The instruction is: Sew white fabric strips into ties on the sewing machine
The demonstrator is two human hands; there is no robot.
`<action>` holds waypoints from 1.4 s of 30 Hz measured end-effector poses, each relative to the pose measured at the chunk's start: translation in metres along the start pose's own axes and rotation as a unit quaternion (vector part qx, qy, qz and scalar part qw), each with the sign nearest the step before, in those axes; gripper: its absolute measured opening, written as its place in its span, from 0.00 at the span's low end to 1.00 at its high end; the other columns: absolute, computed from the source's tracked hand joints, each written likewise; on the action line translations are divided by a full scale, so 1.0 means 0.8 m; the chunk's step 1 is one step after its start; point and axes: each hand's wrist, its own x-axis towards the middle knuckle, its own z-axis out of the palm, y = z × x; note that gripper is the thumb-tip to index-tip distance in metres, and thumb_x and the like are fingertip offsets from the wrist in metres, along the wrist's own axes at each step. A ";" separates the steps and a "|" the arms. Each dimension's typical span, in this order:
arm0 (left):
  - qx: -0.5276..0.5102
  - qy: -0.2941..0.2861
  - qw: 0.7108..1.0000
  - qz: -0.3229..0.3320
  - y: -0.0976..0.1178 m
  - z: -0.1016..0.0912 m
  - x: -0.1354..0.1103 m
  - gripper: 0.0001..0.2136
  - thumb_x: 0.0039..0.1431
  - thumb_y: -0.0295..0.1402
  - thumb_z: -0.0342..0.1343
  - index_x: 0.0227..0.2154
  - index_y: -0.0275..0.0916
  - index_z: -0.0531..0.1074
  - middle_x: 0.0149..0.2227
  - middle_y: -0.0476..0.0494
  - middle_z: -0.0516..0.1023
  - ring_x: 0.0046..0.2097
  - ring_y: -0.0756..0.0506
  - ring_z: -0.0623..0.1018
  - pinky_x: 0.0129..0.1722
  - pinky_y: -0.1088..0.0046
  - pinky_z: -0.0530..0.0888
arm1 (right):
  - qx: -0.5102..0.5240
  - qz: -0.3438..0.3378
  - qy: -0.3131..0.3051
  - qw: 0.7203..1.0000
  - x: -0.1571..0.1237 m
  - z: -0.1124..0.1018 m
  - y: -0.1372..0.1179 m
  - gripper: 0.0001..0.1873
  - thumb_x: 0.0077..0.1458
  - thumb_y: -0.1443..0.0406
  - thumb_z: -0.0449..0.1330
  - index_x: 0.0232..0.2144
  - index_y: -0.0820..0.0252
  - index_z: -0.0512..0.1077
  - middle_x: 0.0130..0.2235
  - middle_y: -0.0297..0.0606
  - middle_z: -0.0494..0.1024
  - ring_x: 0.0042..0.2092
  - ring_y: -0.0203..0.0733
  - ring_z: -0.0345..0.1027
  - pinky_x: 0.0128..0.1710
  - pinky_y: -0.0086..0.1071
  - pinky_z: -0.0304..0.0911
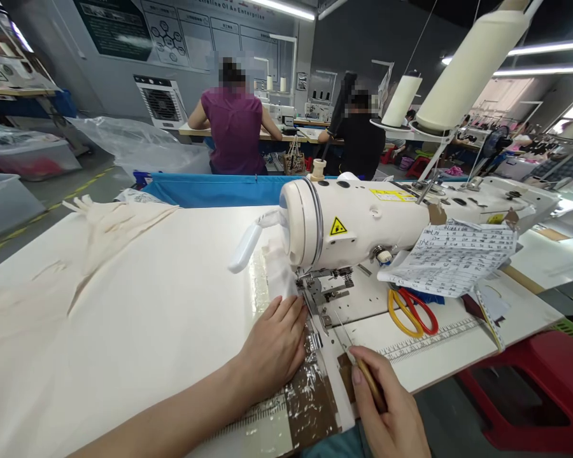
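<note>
My left grip [277,340] lies palm down beside the needle area of a white sewing machine [363,219], its fingers stretched out flat, the tips at a piece of white cloth [281,272] that lies on the tabletop [195,267] just left of the machine's head. My right grip [386,407] is clamped around the wooden handle of a thin metal pick [372,387], its point angled toward the metal parts under the head. Between the two, a narrow white strip [337,388] runs up toward the machine; whether it joins the cloth, I cannot tell. To the right, scissors [413,313] with one yellow and one red handle lie near a printed ruler scale [424,340], below handwritten sheets [451,257] hung against the machine's arm. Cream fabric [109,232] spreads across the left side, and thread cones [477,70] stand overhead. Beyond, a person in a purple top [236,127] and another in black [363,143] sit with their backs to me.
</note>
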 end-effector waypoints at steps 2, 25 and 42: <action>-0.004 0.001 1.000 -0.005 -0.002 0.001 0.002 0.22 0.66 0.31 0.44 0.58 0.25 0.67 0.60 0.29 0.71 0.61 0.35 0.69 0.62 0.55 0.64 | 0.010 -0.062 -0.015 0.998 0.008 0.007 -0.004 0.11 0.69 0.64 0.51 0.50 0.52 0.70 0.44 0.40 0.78 0.45 0.43 0.76 0.39 0.26 0.73; -0.089 0.034 0.995 -0.031 -0.019 0.006 0.014 0.19 0.59 0.21 0.45 0.53 0.29 0.70 0.51 0.31 0.74 0.52 0.38 0.73 0.52 0.57 0.75 | -0.249 -0.247 -0.048 0.935 0.059 0.061 -0.022 0.16 0.66 0.71 0.44 0.47 0.63 0.70 0.35 0.42 0.76 0.30 0.46 0.75 0.25 0.34 0.64; -0.148 0.023 0.984 -0.092 -0.044 0.004 0.015 0.17 0.62 0.25 0.45 0.51 0.33 0.72 0.52 0.36 0.75 0.54 0.38 0.73 0.54 0.53 0.72 | -0.171 -0.228 -0.068 0.956 0.048 0.048 -0.014 0.19 0.71 0.67 0.45 0.56 0.60 0.69 0.45 0.46 0.80 0.41 0.48 0.78 0.34 0.34 0.74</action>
